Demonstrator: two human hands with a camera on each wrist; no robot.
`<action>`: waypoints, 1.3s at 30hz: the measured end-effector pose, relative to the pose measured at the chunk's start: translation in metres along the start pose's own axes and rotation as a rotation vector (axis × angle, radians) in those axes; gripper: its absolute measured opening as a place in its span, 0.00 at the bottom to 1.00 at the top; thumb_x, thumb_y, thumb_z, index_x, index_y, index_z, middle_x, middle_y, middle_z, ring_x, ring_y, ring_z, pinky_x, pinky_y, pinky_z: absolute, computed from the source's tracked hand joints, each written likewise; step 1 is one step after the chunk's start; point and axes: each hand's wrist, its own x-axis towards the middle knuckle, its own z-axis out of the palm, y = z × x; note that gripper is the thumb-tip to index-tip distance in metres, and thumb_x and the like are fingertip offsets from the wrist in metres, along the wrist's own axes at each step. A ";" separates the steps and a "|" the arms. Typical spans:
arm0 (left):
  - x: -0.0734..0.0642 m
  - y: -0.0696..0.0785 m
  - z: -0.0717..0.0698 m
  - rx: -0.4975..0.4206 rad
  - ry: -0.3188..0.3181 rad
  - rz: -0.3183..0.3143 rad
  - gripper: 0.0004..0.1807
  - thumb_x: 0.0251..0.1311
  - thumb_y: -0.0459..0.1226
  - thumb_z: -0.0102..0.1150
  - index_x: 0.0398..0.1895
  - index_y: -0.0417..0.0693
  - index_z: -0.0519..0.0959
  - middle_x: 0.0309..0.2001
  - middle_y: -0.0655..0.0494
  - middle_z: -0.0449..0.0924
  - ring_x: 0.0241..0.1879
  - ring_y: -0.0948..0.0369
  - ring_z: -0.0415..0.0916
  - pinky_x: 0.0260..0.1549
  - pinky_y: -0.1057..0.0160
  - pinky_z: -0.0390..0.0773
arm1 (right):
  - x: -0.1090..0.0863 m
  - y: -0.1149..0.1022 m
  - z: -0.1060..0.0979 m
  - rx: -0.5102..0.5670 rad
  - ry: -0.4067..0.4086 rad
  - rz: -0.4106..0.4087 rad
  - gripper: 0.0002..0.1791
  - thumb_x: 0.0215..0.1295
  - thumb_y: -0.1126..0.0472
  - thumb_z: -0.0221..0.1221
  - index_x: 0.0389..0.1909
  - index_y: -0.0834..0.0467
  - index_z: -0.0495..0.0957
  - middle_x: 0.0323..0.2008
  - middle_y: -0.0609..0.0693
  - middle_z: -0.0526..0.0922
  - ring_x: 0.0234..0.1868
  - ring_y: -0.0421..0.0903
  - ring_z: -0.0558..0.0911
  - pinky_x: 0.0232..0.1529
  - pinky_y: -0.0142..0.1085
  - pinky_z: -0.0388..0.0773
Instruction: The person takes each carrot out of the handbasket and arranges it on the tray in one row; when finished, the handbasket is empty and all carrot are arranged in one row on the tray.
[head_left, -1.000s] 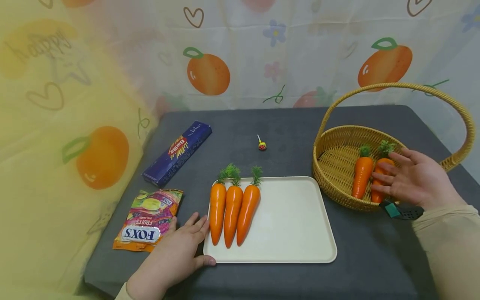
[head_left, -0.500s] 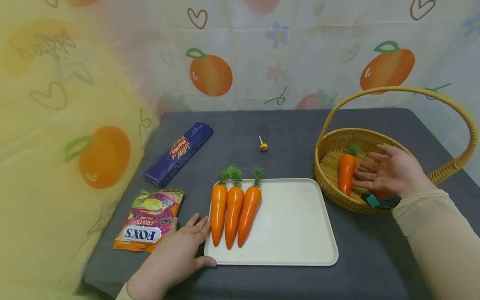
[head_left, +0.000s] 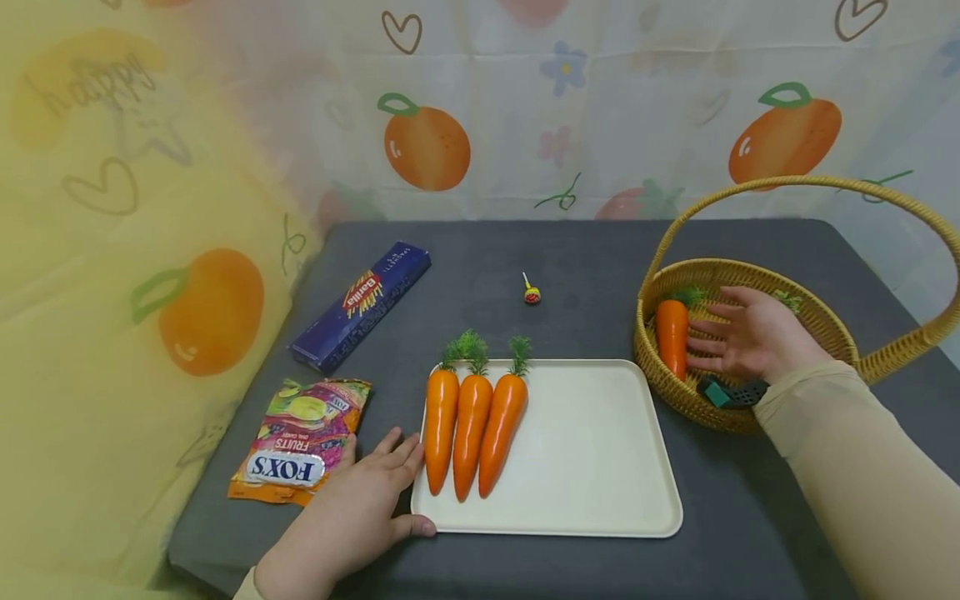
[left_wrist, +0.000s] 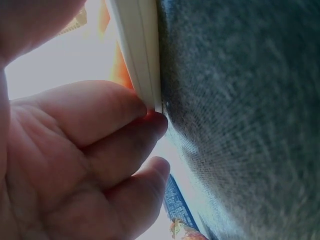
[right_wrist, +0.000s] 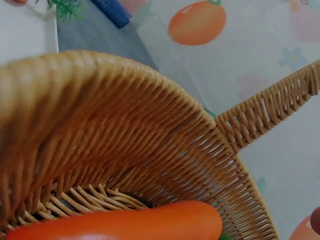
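In the head view, my right hand [head_left: 750, 337] is inside the wicker basket [head_left: 697, 408], palm facing left with straight fingers. Its fingertips are right at an orange carrot [head_left: 672, 337], which leans near the basket's left wall; the right wrist view shows that carrot [right_wrist: 150, 220] close up. A second carrot lies hidden beneath this hand, with only its green top [head_left: 787, 300] peeking out. My left hand [head_left: 367, 500] rests at the left edge of the cream tray [head_left: 592, 450], fingers extended and fingertips touching its rim. Three carrots [head_left: 472, 433] lie side by side on the tray's left part.
Left of the tray lie a FOX'S candy bag [head_left: 300, 442], partly behind my left hand, and a blue Barilla spaghetti box [head_left: 360, 307]. A small lollipop [head_left: 531, 293] lies behind the tray. The basket's tall handle [head_left: 810, 181] arches above the right side.
My right hand has moved left within the basket, and the nearer carrot has shifted left to the wall. The other carrot's body has become hidden by the hand. My left hand stays put.
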 end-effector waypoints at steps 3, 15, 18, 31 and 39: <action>0.000 0.000 0.000 -0.005 -0.001 -0.001 0.59 0.52 0.68 0.78 0.82 0.46 0.73 0.83 0.52 0.70 0.87 0.43 0.58 0.76 0.15 0.43 | 0.005 -0.003 0.003 -0.047 0.001 0.013 0.46 0.87 0.30 0.29 0.85 0.40 0.10 0.90 0.45 0.20 0.92 0.57 0.31 0.90 0.57 0.42; 0.001 0.001 -0.001 0.000 -0.015 -0.008 0.59 0.53 0.67 0.78 0.83 0.46 0.72 0.83 0.51 0.70 0.87 0.43 0.58 0.76 0.14 0.42 | 0.030 -0.010 0.007 -0.302 0.002 0.102 0.46 0.86 0.30 0.23 0.87 0.49 0.14 0.91 0.53 0.24 0.91 0.59 0.40 0.77 0.50 0.67; 0.001 0.001 0.000 -0.003 -0.019 -0.006 0.59 0.53 0.68 0.78 0.83 0.46 0.72 0.83 0.51 0.70 0.87 0.43 0.58 0.76 0.14 0.42 | 0.036 -0.011 0.007 -0.379 -0.016 0.096 0.46 0.85 0.30 0.22 0.91 0.54 0.31 0.87 0.65 0.50 0.81 0.58 0.65 0.65 0.45 0.74; 0.000 0.000 -0.001 -0.004 -0.013 0.007 0.59 0.52 0.68 0.77 0.83 0.46 0.72 0.84 0.51 0.69 0.87 0.44 0.58 0.76 0.14 0.42 | 0.039 -0.012 0.016 -0.243 -0.127 0.049 0.43 0.77 0.20 0.35 0.68 0.53 0.58 0.49 0.51 0.78 0.47 0.51 0.80 0.54 0.45 0.82; 0.000 0.003 -0.002 0.016 -0.006 0.001 0.58 0.52 0.68 0.78 0.82 0.45 0.73 0.83 0.51 0.70 0.86 0.44 0.59 0.75 0.14 0.42 | 0.030 -0.011 0.020 -0.187 -0.160 -0.160 0.21 0.86 0.45 0.54 0.67 0.49 0.61 0.47 0.49 0.85 0.45 0.49 0.86 0.51 0.42 0.88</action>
